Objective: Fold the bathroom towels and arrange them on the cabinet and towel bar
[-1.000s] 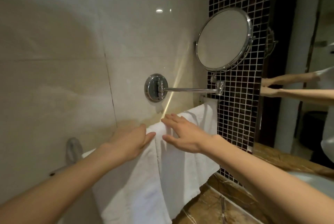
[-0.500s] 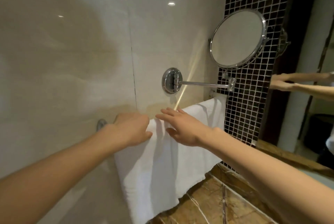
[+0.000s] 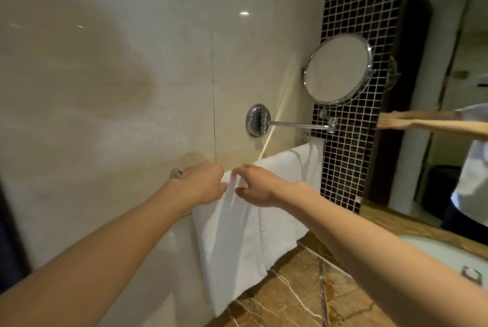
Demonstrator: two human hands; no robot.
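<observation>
Two white towels hang side by side over a chrome towel bar (image 3: 176,174) on the beige tiled wall. The left towel (image 3: 232,237) hangs lower, and the right towel (image 3: 286,186) reaches toward the bar's far end. My left hand (image 3: 204,185) curls over the left towel's top edge at the bar. My right hand (image 3: 257,188) is just beside it, fingers above and thumb below, pinching the same towel's top fold. The bar under the towels is hidden.
A round chrome mirror (image 3: 338,70) on a swing arm (image 3: 295,123) juts out above the towels. Below is a brown marble counter (image 3: 290,297) with a white basin (image 3: 449,250) at the right. A large wall mirror (image 3: 449,115) reflects my arms.
My hands have drawn closer together on the left towel's top, and their fingers went from flat to curled on it. The view has shifted so the towels sit further right.
</observation>
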